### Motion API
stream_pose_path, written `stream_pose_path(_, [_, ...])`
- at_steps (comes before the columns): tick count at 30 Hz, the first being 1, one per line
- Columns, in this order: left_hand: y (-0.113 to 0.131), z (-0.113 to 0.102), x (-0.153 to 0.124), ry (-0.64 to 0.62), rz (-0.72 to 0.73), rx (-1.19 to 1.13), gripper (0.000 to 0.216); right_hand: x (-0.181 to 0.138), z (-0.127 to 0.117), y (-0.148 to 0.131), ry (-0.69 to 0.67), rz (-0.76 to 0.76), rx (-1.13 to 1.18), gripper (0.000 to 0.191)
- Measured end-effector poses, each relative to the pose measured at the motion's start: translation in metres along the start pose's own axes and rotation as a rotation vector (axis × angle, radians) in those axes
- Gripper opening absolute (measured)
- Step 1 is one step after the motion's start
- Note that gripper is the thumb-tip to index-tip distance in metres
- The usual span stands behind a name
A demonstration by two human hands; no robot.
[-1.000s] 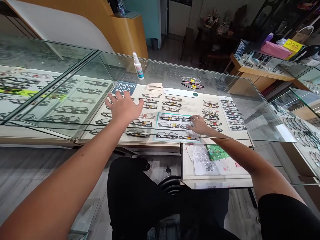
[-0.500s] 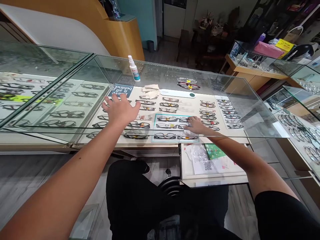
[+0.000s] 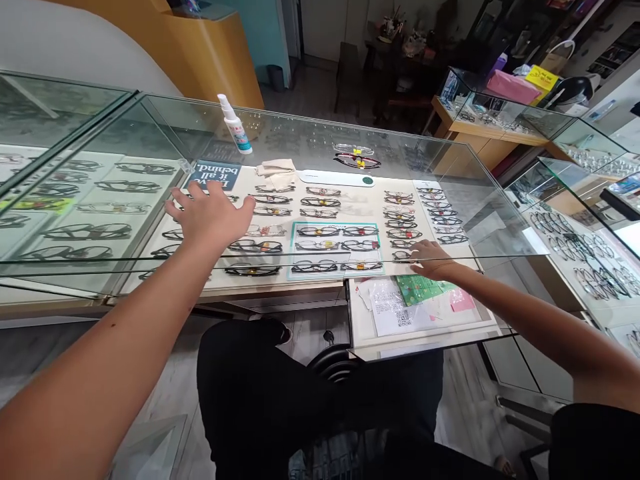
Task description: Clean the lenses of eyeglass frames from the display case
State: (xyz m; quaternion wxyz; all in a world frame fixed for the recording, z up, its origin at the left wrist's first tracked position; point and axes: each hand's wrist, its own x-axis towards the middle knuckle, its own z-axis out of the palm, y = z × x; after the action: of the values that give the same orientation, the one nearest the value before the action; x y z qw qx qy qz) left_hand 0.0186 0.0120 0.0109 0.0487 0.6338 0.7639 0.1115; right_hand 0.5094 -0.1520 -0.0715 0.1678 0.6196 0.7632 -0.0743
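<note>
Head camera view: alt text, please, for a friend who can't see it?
A left hand, spread wide, and a right hand reach out at a glass case with rows of eyeglasses; a spray bottle stands beyond the left hand.

The person wears a black top with a short, wide sleeve (image 3: 595,440) and a grey patch of printing (image 3: 345,453) low on the front, plain black pants (image 3: 260,387) and a dark shoe (image 3: 271,329), with a bare left hand (image 3: 213,215), a bare right hand (image 3: 434,260), and one tiny round spot (image 3: 113,325) on the left arm (image 3: 135,347).
</note>
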Motion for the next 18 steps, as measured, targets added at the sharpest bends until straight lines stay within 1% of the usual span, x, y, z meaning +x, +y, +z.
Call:
stream_pose_path(3, [0.002, -0.002, -0.001, -0.007, 0.005, 0.005, 0.091, -0.009, 0.01, 0.015, -0.06, 0.0, -0.008, 0.033])
stream_pose_path(7, [0.003, -0.005, -0.004, -0.013, -0.003, 0.003, 0.092, -0.004, 0.021, 0.016, -0.11, -0.022, -0.004, 0.038])
stream_pose_path(13, [0.004, -0.006, -0.005, -0.014, -0.008, 0.0, 0.091, 0.01, 0.028, 0.016, -0.105, 0.018, 0.006, 0.04])
stream_pose_path(18, [0.004, -0.007, -0.006, -0.015, -0.007, 0.007, 0.091, 0.011, 0.031, 0.021, -0.093, 0.055, 0.04, 0.042])
